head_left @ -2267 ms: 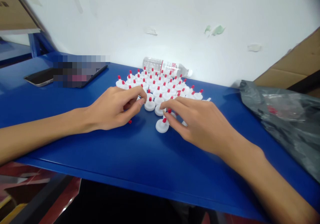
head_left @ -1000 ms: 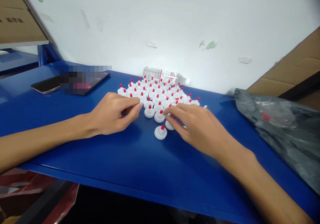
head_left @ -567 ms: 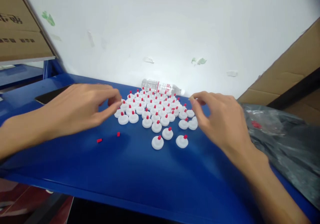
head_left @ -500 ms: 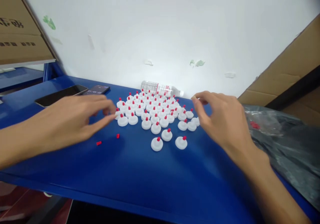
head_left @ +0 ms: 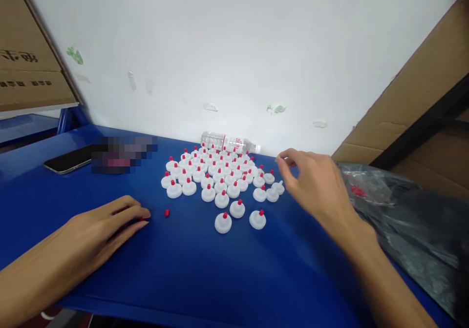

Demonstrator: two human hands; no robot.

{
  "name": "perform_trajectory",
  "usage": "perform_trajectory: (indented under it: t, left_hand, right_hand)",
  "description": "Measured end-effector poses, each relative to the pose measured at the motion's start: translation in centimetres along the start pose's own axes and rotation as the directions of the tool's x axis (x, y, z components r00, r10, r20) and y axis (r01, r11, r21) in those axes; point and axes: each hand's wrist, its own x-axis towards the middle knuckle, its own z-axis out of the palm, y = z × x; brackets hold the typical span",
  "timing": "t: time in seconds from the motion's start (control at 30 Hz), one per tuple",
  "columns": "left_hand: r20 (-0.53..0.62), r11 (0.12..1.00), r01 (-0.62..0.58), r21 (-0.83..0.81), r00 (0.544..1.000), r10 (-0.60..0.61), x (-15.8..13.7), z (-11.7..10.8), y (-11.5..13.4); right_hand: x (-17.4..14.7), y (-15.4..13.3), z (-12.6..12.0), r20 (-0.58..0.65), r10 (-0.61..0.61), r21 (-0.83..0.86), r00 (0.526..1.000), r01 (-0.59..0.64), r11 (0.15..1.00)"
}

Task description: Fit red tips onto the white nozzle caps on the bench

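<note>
At the left, my left hand (head_left: 113,225) rests low on the blue table, thumb and fingertips closed around a small red cap (head_left: 143,218) that is mostly covered. Just right of those fingertips lies another loose red cap (head_left: 167,213). My right hand (head_left: 311,181) is raised beside the cluster, with thumb and forefinger pinched together; whatever they may hold is hidden. Between the hands stand many white round lids (head_left: 208,193) with spouts, most topped by red caps. Near my right hand, a white lid (head_left: 278,187) shows a bare spout.
A clear plastic bottle (head_left: 230,142) lies against the wall behind the lids. A phone (head_left: 69,159) and a blurred-out patch are at the back left. A clear bag with red pieces (head_left: 357,190) lies on dark plastic sheeting (head_left: 414,230) at the right. Cardboard (head_left: 399,93) stands beyond.
My left hand has come down toward the table's front and closed over the loose red cap. My right hand keeps its pinch beside the lids. The camera view has shifted slightly.
</note>
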Motion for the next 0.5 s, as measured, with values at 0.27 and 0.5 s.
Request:
perform_trajectory:
  t: [0.27, 0.5]
  left_hand:
    - [-0.003, 0.999, -0.03, 0.01, 1.0, 0.03, -0.4, 0.6, -0.7]
    - [0.005, 0.948, -0.316, -0.021, 0.949, 0.316, 3.5, -1.2, 2.4]
  right_hand:
    - [0.2, 1.5, 0.1, 0.132, 0.071, -0.026, 0.989, -0.068, 0.997]
    - [0.4, 0.7, 0.0, 0.184, -0.13, 0.214, 0.974, 0.089, 0.973]
